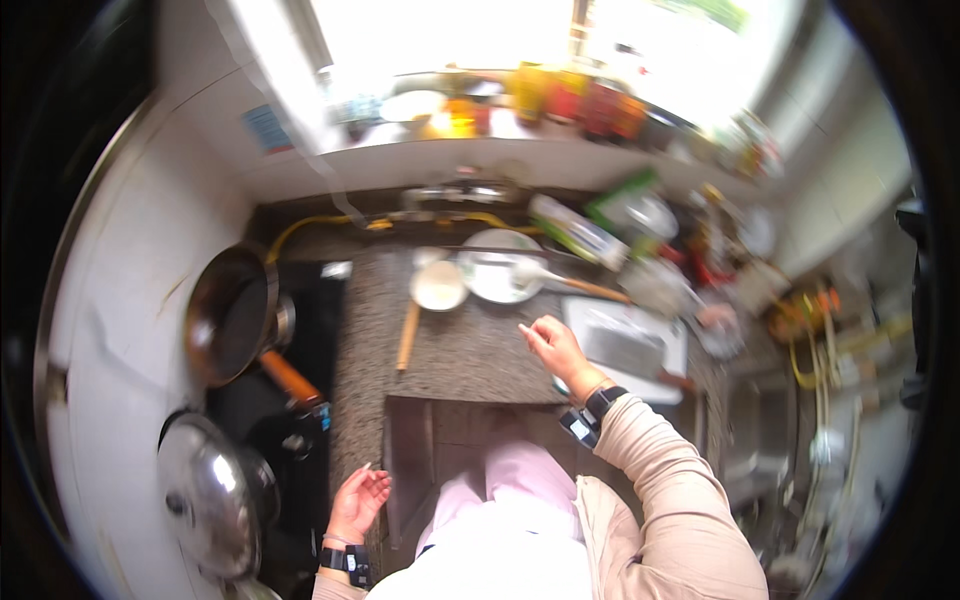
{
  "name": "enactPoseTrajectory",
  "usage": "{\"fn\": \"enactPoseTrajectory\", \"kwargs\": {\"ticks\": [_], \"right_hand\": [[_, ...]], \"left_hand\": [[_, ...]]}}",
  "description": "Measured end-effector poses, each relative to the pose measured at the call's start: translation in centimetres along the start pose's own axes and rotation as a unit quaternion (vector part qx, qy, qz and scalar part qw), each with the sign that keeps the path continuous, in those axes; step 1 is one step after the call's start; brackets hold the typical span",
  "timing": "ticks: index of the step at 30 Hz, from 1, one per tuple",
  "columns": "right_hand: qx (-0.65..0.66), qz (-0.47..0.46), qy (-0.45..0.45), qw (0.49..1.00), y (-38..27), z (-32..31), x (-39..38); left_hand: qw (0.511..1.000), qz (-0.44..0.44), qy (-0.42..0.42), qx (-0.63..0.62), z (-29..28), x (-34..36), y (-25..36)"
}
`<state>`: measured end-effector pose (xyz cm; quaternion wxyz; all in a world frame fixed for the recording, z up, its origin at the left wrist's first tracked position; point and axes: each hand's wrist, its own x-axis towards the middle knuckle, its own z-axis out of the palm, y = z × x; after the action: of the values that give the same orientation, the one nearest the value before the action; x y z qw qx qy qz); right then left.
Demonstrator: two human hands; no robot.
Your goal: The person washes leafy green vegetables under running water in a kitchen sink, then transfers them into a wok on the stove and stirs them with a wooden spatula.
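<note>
Cleaver [625,348] toward right edge of surface [470,362]: likely heavy, stiff; best held by handle [676,381]. Right hand [560,352] curled, contents unclear; left hand [358,505] half-open, seemingly empty.

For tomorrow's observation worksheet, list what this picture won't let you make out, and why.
Head view: anything inside the person's bare right hand; its bent fingers hide that.
Head view: whatever lies beneath the shiny, domed metal lid; the lid covers it.
Head view: the middle of the white, rectangular cutting board; the broad, grey metal cleaver covers it.
Head view: what fills the backlit red containers; blur and glare hide it.
</note>
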<state>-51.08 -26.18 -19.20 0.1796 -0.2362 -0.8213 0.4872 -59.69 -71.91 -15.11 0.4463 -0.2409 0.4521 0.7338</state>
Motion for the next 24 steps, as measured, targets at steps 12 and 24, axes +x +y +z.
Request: {"fn": "enactPoseTrajectory", "kwargs": {"ticks": [12, 24], "right_hand": [[-0.128, 0.398, 0.609, 0.674, 11.7, -19.0, -65.8], [0.257, 0.582, 0.549, 0.542, 26.6, -23.1, -81.5]], "left_hand": [[0.883, -0.218, -0.224, 0.350, 16.6, 6.7, -15.7], [0.773, -0.246, -0.212, 0.545, 26.1, -2.5, -38.5]]}}
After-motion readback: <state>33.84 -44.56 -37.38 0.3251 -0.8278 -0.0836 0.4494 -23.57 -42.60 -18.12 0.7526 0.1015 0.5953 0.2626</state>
